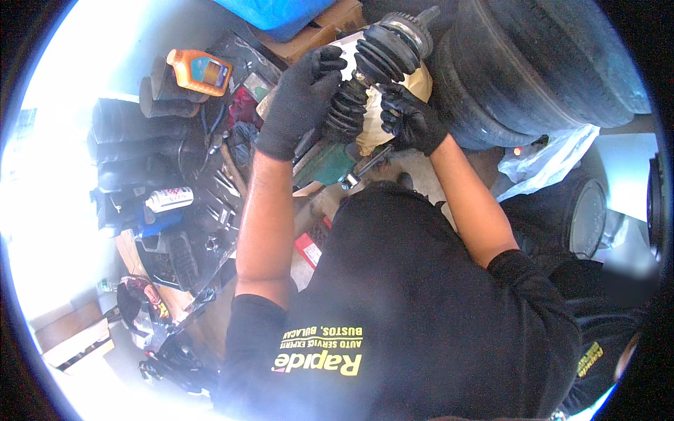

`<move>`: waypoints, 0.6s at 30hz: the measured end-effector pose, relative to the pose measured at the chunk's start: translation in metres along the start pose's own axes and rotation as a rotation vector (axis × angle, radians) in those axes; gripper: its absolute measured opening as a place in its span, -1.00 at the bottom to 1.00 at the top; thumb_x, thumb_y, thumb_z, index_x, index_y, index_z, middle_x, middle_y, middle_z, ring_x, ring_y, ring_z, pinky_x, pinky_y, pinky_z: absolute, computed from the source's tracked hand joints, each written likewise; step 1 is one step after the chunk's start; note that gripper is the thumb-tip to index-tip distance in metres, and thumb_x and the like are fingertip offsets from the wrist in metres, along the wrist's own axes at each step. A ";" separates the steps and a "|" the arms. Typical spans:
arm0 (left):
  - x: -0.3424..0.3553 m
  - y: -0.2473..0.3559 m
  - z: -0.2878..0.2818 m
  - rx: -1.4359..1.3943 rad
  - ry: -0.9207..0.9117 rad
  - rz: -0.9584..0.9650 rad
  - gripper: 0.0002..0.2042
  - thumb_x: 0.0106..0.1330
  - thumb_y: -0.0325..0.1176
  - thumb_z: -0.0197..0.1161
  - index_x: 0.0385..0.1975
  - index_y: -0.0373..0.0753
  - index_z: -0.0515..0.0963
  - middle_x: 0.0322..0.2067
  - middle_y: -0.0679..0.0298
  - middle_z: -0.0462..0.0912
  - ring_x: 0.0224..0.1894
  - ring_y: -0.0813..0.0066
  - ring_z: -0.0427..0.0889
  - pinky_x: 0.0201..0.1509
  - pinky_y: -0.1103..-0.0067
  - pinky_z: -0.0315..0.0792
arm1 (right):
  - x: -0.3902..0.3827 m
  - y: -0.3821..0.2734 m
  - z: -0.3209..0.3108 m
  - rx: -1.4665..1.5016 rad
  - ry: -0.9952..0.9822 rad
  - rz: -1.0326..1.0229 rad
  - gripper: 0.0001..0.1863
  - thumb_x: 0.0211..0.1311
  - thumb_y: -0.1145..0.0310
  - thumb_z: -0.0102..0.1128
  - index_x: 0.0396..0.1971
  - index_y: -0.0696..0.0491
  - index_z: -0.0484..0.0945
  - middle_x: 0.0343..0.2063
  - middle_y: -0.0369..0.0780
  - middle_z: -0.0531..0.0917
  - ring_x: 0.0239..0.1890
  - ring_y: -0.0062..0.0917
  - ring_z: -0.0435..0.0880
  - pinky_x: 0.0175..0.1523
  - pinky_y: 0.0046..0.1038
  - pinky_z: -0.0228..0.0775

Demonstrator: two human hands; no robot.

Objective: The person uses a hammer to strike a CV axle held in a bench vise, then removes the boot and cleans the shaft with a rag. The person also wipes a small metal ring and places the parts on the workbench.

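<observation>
A drive axle with black ribbed rubber boots [385, 56] stands at the top middle, its toothed metal end pointing up and to the right. My left hand [303, 98], in a black knit glove, is closed beside the axle's left side with its fingers curled. What lies inside those fingers is hidden. On the axle's right, my right hand [414, 123], gloved the same, is closed around a slim metal hand tool [365, 168]. The tool's shiny round end sticks out below that hand. Its exact kind does not show.
Stacked tires [519, 70] rise on the right beside a clear plastic sheet [551, 165]. An orange oil bottle [200, 72], a white spray can [170, 199] and scattered metal tools [223, 189] lie left. Another person in black [597, 337] is close at the lower right.
</observation>
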State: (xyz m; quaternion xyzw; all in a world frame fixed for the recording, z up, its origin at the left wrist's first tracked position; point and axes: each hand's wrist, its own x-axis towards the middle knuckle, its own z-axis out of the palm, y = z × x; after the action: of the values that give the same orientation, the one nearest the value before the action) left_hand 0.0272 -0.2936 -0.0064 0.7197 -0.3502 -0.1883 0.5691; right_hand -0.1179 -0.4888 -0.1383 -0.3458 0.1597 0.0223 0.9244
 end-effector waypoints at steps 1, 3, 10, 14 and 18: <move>0.000 0.001 -0.002 0.082 -0.003 0.000 -0.78 0.41 -0.49 0.22 -0.01 -0.39 0.64 -0.06 0.19 0.74 -0.05 0.53 0.67 0.07 0.52 0.56 | 0.005 0.001 -0.004 -0.113 -0.068 -0.072 -0.59 0.46 0.44 0.11 0.27 0.02 0.48 -0.30 -0.39 0.52 -0.39 -0.68 0.47 -0.30 -0.61 0.38; 0.003 0.005 -0.007 0.251 -0.044 0.016 -0.76 0.42 -0.45 0.25 0.01 -0.40 0.63 -0.08 0.17 0.75 -0.07 0.52 0.69 0.06 0.51 0.56 | 0.012 0.000 -0.013 -0.471 -0.118 -0.122 -0.66 0.48 0.42 0.12 0.20 0.01 0.52 -0.38 -0.42 0.50 -0.45 -0.72 0.45 -0.35 -0.61 0.36; 0.004 0.023 0.011 0.585 -0.074 0.172 -0.47 0.16 0.02 0.54 -0.07 -0.32 0.69 -0.26 0.08 0.81 -0.25 0.26 0.80 -0.09 0.37 0.61 | 0.059 -0.003 0.005 -0.637 -0.266 -0.414 -0.63 0.50 0.39 0.10 0.25 0.03 0.53 -0.02 -0.30 0.67 -0.16 -0.61 0.63 -0.15 -0.50 0.54; 0.003 0.034 0.018 0.823 0.007 0.181 -0.53 0.04 0.05 0.56 -0.26 -0.25 0.74 -0.31 0.01 0.77 -0.24 0.08 0.80 -0.12 0.30 0.63 | 0.079 0.001 0.007 -0.626 -0.293 -0.707 -0.60 0.48 0.43 0.13 0.27 0.01 0.51 0.03 -0.29 0.69 -0.02 -0.50 0.67 -0.07 -0.39 0.56; 0.001 0.035 0.020 0.856 0.139 0.184 -0.57 0.09 0.05 0.49 -0.31 -0.23 0.72 -0.36 0.00 0.76 -0.27 0.04 0.79 -0.14 0.24 0.63 | 0.064 0.006 -0.011 0.005 -0.469 -0.123 -0.59 0.48 0.47 0.11 0.28 -0.03 0.50 0.00 -0.29 0.71 -0.10 -0.50 0.68 -0.12 -0.41 0.56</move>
State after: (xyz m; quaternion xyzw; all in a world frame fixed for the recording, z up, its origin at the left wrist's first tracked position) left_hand 0.0043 -0.3120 0.0216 0.8672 -0.4203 0.0741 0.2563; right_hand -0.0609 -0.4957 -0.1703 -0.3378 -0.0807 0.0452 0.9367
